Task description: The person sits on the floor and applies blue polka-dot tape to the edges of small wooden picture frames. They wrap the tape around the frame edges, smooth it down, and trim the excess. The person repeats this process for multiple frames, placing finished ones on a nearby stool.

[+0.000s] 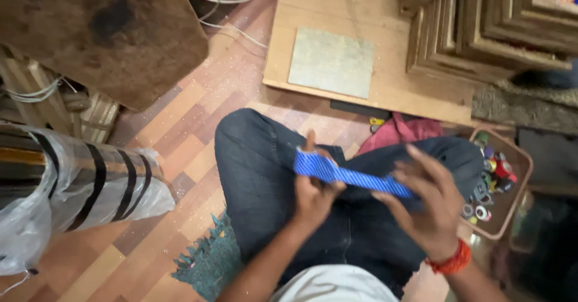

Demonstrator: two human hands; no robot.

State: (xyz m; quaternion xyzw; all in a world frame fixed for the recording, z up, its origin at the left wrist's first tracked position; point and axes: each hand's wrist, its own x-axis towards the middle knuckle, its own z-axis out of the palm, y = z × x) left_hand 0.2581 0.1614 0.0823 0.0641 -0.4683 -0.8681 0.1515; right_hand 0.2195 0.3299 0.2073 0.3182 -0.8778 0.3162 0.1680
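Bare floor (180, 133) leftward; tray (522, 157) crowding right.

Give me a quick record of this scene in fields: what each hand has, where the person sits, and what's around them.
left hand: left hand pinches one end of a blue patterned strip
right hand: right hand, fingers spread, supports the strip's other end; orange band on the wrist
posture: seated cross-legged in dark jeans on a wood-pattern floor
right side: tray of small coloured spools
ahead: plywood board, stacked frames
left side: plastic-wrapped bundle
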